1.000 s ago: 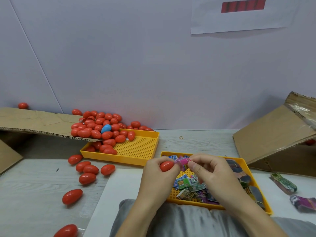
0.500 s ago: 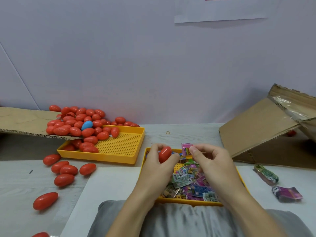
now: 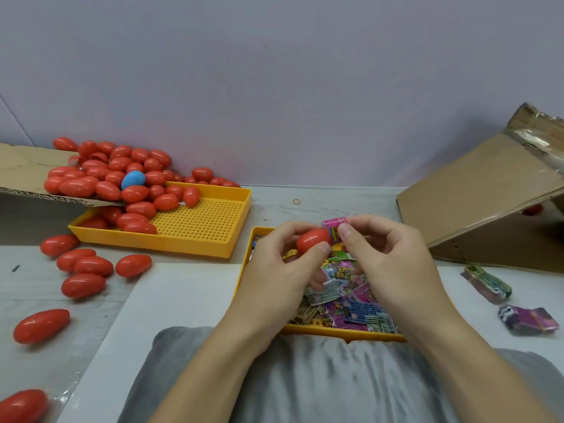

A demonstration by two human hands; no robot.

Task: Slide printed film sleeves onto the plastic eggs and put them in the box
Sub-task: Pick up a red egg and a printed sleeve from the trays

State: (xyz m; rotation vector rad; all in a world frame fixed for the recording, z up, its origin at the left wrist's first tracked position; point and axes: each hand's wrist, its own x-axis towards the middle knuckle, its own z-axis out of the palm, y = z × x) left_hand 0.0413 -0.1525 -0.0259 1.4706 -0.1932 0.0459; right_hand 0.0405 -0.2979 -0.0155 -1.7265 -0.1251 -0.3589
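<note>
Being gripped between the curled fingers and thumb of the left hand (image 3: pixel 276 270) is a red plastic egg (image 3: pixel 312 241), held above the near yellow tray (image 3: pixel 244 270); its lower side is being covered by the thumb. A pink printed film sleeve (image 3: pixel 334 228) is being pinched by the thumb and forefinger of the right hand (image 3: pixel 393 264) and is being held against the egg's right end; whether the sleeve's mouth is already over the tip cannot be told, since the join is being hidden by the fingers. Loose printed sleeves (image 3: pixel 351 300) are being kept in the near tray, much of which is being screened by both hands and by grey clothing (image 3: pixel 305 377) at its front edge. Bare red eggs (image 3: pixel 116 181), with one blue egg (image 3: pixel 133 179) among them, are being piled on a cardboard flap (image 3: pixel 21 169) and in the far yellow tray (image 3: pixel 207 227); more are being left scattered on the table (image 3: pixel 320 203), one cut off at the lower left corner. A tilted cardboard box (image 3: pixel 476 203) is being cut off at the right edge, its inside mostly shadowed. Two sleeve bundles (image 3: pixel 488 283) are being kept beside it, their print too blurred to read.
</note>
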